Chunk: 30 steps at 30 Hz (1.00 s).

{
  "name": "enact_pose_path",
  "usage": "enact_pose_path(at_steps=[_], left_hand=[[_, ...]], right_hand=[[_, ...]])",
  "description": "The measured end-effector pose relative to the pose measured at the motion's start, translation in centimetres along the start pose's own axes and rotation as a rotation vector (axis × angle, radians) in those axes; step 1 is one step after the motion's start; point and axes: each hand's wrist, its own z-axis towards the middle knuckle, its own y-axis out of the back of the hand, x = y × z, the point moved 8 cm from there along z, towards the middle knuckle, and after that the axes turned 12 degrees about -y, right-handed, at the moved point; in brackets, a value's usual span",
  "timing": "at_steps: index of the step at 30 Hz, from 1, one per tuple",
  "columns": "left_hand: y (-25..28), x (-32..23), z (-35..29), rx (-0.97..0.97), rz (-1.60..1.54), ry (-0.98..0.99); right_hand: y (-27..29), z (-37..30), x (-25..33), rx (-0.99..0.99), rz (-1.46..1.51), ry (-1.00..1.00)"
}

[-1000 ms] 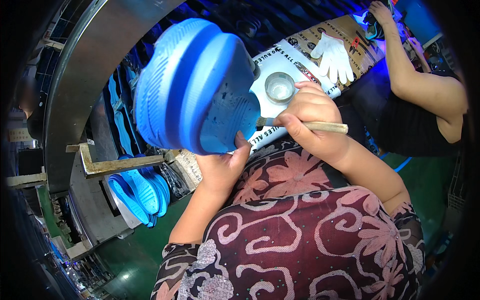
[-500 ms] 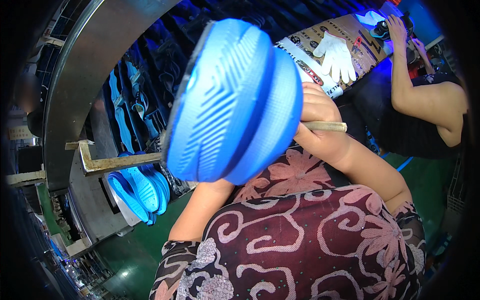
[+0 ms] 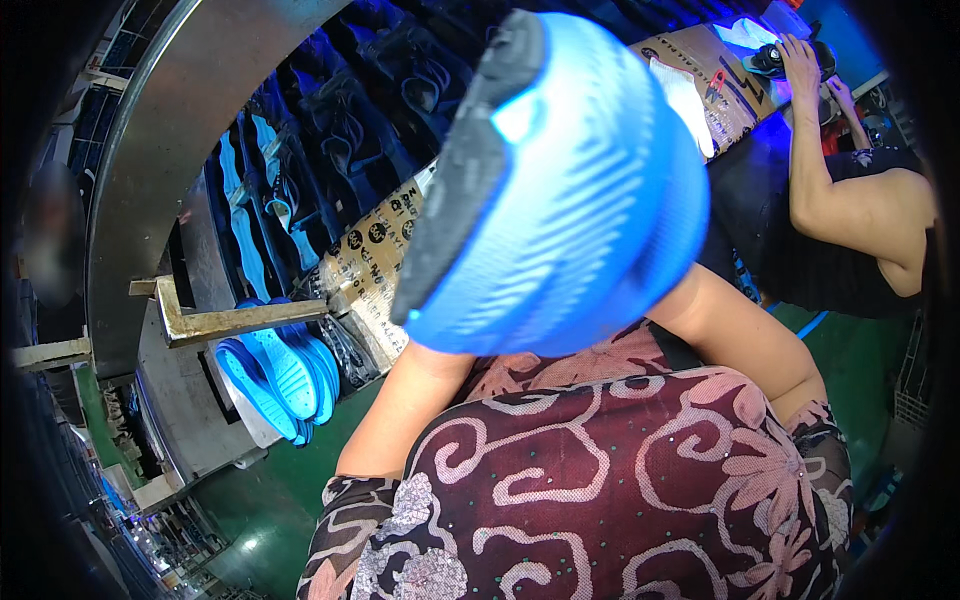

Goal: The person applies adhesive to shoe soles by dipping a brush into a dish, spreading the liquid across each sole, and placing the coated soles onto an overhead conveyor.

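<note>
1. Blue, ridged and glossy, the shoe (image 3: 590, 190) is lifted in front of you above your lap, tilted, with a black strip (image 3: 465, 170) along its left side.
2. Your left forearm (image 3: 405, 415) rises to the shoe's lower edge; your left hand is hidden behind it, so I cannot tell how those fingers stand.
3. Your right forearm (image 3: 750, 330) runs in behind the shoe's lower right side; your right hand is covered too, and I cannot tell whether its fingers are spread or pinching.
4. Beyond the shoe, on your right, a white glove (image 3: 688, 105), partly covered, lies on printed cardboard (image 3: 735, 85).
5. To your left, a stack of blue soles (image 3: 290, 385) sits beneath a worn metal bar (image 3: 250, 324).
6. Farther right, a co-worker's hand (image 3: 798, 65) touches a dark shoe (image 3: 825, 62).
</note>
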Motion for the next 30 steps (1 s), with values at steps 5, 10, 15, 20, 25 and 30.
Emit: enact_pose_path(at_steps=[5,10,15,20,25,30], left_hand=[[-0.2,0.0,-0.4,0.000,0.009,-0.021],[0.0,2.1,-1.0,0.027,-0.095,0.110],[0.2,5.3,-3.9,-0.080,-0.434,0.643],[-1.3,5.8,-7.4,-0.228,-0.953,1.219],[-2.5,6.4,-9.4,-0.294,-1.153,1.404],[-2.8,6.6,-8.9,-0.335,-1.200,1.478]], right_hand=[[0.4,-0.5,-0.6,0.014,-0.066,0.027],[2.2,0.4,0.4,0.053,-0.160,-0.024],[4.5,-0.4,-2.6,-0.027,0.055,-0.212],[4.8,-2.9,-6.6,-0.115,0.398,-0.582],[4.0,-3.2,-7.4,-0.083,0.417,-0.613],[4.3,-3.5,-8.6,-0.111,0.416,-0.757]])
